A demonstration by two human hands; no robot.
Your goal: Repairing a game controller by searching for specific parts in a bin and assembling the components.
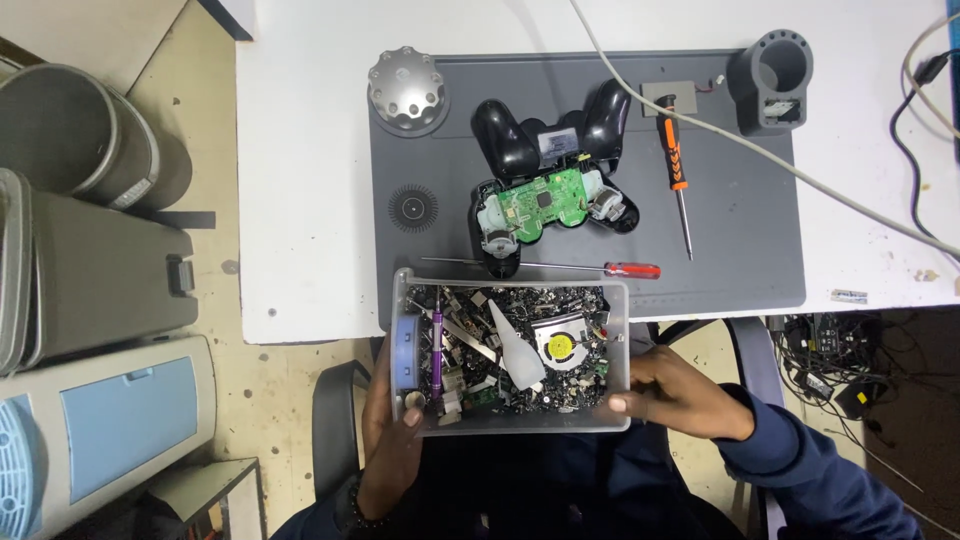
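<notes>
Head view: both hands hold parts bin, long axis left-right.

black controller shells, green circuit board, orange-handled screwdriver, red-handled screwdriver, dark grey mat, white table, purple tool in clear grey bin

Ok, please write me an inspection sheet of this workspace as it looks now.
Surface: white table carrying a grey mat.
Job's things: clear parts box full of small scrap, purple tool, small fan.
Clutter: opened game controller, orange screwdriver, red screwdriver, silver knob, grey holder.
Grippers: left hand and right hand grip the box ends.
Cables: grey cable crosses the mat.
Surroundings: bins on the floor.
</notes>
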